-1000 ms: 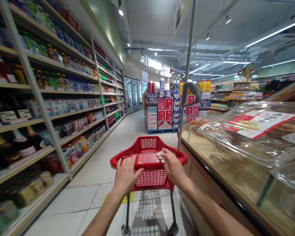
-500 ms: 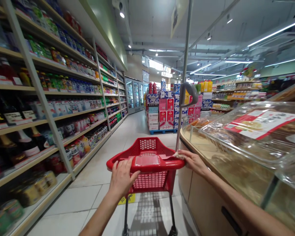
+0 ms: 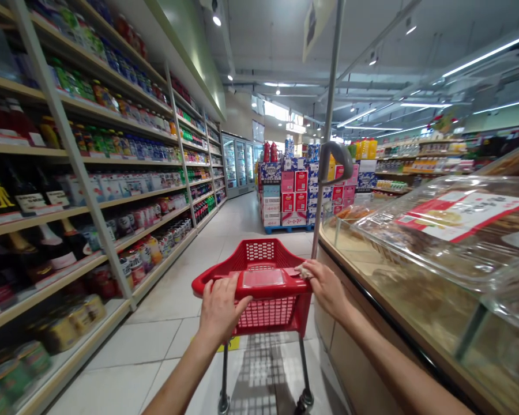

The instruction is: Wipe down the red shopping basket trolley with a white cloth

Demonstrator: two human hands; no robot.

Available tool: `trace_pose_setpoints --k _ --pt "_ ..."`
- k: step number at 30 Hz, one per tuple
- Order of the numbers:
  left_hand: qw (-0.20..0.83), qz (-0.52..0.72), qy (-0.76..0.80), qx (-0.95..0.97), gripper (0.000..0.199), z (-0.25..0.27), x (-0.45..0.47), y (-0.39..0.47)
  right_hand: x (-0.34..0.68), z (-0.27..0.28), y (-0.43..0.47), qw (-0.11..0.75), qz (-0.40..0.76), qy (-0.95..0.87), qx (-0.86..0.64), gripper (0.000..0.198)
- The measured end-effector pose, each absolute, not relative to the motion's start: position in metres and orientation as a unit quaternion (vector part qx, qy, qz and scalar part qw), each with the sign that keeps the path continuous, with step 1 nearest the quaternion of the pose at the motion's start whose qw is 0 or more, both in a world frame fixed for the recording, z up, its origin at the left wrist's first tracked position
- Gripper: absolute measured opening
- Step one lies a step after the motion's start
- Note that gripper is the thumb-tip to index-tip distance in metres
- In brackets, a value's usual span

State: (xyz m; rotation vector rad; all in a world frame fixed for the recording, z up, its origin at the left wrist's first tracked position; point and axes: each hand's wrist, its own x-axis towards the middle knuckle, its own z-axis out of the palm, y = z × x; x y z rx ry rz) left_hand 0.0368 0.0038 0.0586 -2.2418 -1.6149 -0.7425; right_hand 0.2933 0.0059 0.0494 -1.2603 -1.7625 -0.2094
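Note:
A red plastic shopping cart (image 3: 266, 314) stands in front of me, its basket showing nothing inside that I can make out. My left hand (image 3: 220, 305) rests over the left part of its handle, fingers draped across the top and thumb on the near side. At the handle's right end, my right hand (image 3: 328, 288) pinches a crumpled whitish wipe (image 3: 303, 271) against the red surface. A clear-covered label panel (image 3: 263, 278) lies in the handle's middle, between the two hands.
Drink shelves (image 3: 130, 196) line the left side. Close on the right is a display counter (image 3: 372, 300) with clear food boxes (image 3: 450, 225). A metal pole (image 3: 328, 104) rises beyond the handle. Stacked cartons (image 3: 294, 199) on a blue pallet (image 3: 288, 229) stand ahead, with glass-door coolers (image 3: 237, 164) farther back.
My right hand has moved left with the wipe along the handle's right end. My left hand stays on the handle. The cart has shifted slightly in view.

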Motion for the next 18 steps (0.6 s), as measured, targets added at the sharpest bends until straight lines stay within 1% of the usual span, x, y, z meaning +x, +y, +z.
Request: trace_pose_setpoints --k 3,5,8,10,12,16,18 --pt "0.149 -0.262 -0.559 -0.773 0.051 0.060 0.046 0.002 0.258 0.043 -0.002 0.463 -0.125 -0.754 -0.448 0.040" --pt "0.150 -0.259 -0.558 -0.774 0.051 0.062 0.048 0.001 0.251 0.043 -0.004 0.451 -0.137 -0.773 -0.425 0.044" --pt "0.144 -0.251 -0.561 -0.775 0.052 0.065 0.046 -0.001 0.277 0.045 -0.001 0.448 -0.133 -0.755 -0.461 0.045" --pt "0.143 -0.246 -0.564 -0.776 0.053 0.066 0.046 -0.003 0.296 0.045 0.003 0.463 -0.135 -0.716 -0.504 0.042" --pt "0.145 -0.241 -0.566 -0.775 0.054 0.068 0.049 -0.006 0.299 0.042 0.003 0.473 -0.137 -0.702 -0.514 0.041" --pt "0.148 -0.230 -0.581 -0.766 0.054 0.071 0.063 -0.013 0.268 0.034 -0.002 0.490 -0.134 -0.737 -0.446 0.045" --pt "0.145 -0.224 -0.586 -0.765 0.053 0.074 0.068 -0.016 0.262 0.035 -0.001 0.499 -0.125 -0.747 -0.421 0.044"
